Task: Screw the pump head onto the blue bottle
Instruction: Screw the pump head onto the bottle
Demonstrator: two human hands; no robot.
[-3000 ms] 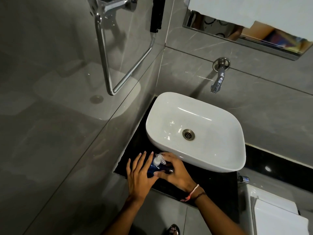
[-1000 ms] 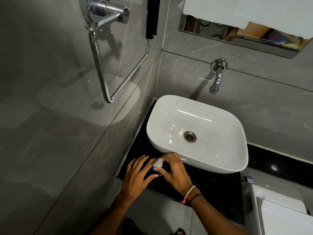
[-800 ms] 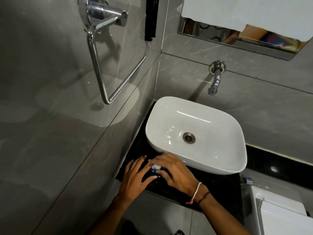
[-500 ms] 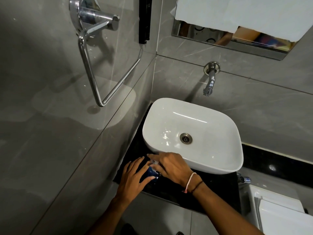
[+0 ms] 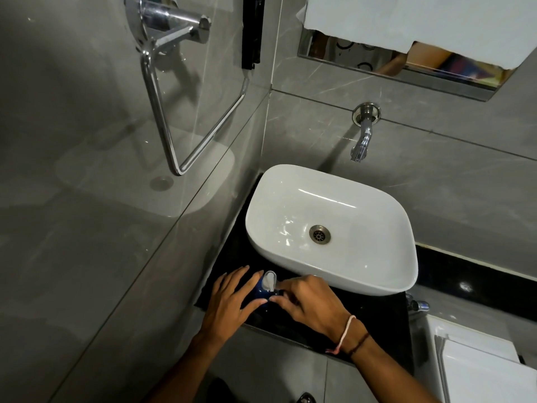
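The blue bottle point(image 5: 260, 292) stands on the black counter point(image 5: 374, 318) just in front of the white basin's left corner. My left hand point(image 5: 229, 301) wraps its left side, fingers spread along the body. The pale translucent pump head point(image 5: 268, 280) sits on top of the bottle, its nozzle pointing away from me. My right hand point(image 5: 308, 303) pinches the neck at the pump's collar from the right. Most of the bottle is hidden between my hands.
A white basin point(image 5: 383, 280) with a metal drain fills the counter behind the bottle. A wall tap point(image 5: 361, 141) hangs above it. A chrome towel ring point(image 5: 186, 117) juts from the left wall. A white toilet tank point(image 5: 479, 370) stands at the lower right.
My right hand has drawn back off the top, so the pump head shows again with its nozzle turned away. My left hand still holds the bottle.
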